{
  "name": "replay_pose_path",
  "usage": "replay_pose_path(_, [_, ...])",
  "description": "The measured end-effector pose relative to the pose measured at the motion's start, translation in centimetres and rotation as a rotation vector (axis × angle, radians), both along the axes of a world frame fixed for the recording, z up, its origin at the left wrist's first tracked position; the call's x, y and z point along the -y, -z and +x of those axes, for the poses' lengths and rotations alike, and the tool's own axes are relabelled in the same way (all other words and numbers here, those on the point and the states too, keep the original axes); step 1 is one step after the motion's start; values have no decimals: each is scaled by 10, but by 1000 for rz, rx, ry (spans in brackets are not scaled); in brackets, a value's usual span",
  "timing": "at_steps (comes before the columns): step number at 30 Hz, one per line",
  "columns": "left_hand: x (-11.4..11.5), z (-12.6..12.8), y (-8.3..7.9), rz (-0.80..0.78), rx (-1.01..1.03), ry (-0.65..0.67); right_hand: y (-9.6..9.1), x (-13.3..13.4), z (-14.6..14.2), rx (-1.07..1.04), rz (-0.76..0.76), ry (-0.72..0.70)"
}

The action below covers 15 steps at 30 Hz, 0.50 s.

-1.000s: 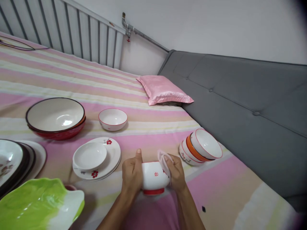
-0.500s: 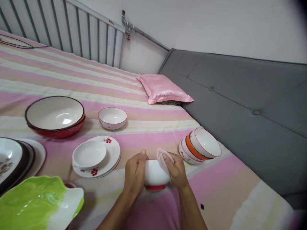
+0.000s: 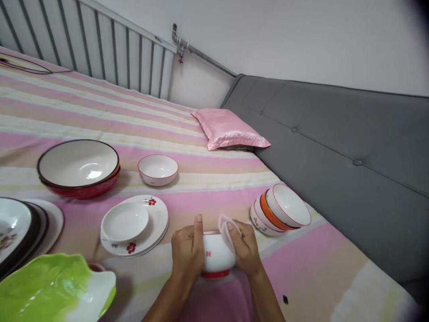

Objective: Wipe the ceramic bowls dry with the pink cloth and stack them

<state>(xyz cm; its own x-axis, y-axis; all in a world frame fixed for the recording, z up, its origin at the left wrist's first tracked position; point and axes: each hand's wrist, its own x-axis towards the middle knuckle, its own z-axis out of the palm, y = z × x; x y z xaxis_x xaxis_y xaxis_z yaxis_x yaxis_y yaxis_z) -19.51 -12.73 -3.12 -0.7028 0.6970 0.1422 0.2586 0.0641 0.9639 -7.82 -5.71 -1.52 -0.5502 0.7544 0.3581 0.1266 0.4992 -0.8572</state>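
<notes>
A small white bowl (image 3: 215, 257) with a red foot and a red mark is held low in the middle of the view, above the striped bedsheet. My left hand (image 3: 186, 252) is wrapped round its left side, thumb pointing up. My right hand (image 3: 244, 248) is closed on a pale pink cloth (image 3: 225, 226) and presses it against the bowl's right rim. A tilted stack of small bowls (image 3: 283, 209), white and orange, lies just to the right of my hands.
On the sheet lie stacked white plates with red flowers (image 3: 136, 220), a small white bowl (image 3: 157, 169), a large red bowl stack (image 3: 79, 167), dark-rimmed plates (image 3: 20, 226) and a green leaf dish (image 3: 55, 288). A pink pillow (image 3: 228, 129) sits by the grey headboard (image 3: 335, 143).
The bowl has been turned in my hands, so its red mark now faces left by my left thumb. Both hands stay on the bowl, and the cloth stays at its rim.
</notes>
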Motion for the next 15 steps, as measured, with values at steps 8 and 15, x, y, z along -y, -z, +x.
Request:
replay_pose_path(8, [6, 8, -16, -1, -349, -2, -17, 21, -13, 252, 419, 51])
replay_pose_path(15, [1, -11, -8, 3, -9, 203, -1, -3, 1, -94, -113, 124])
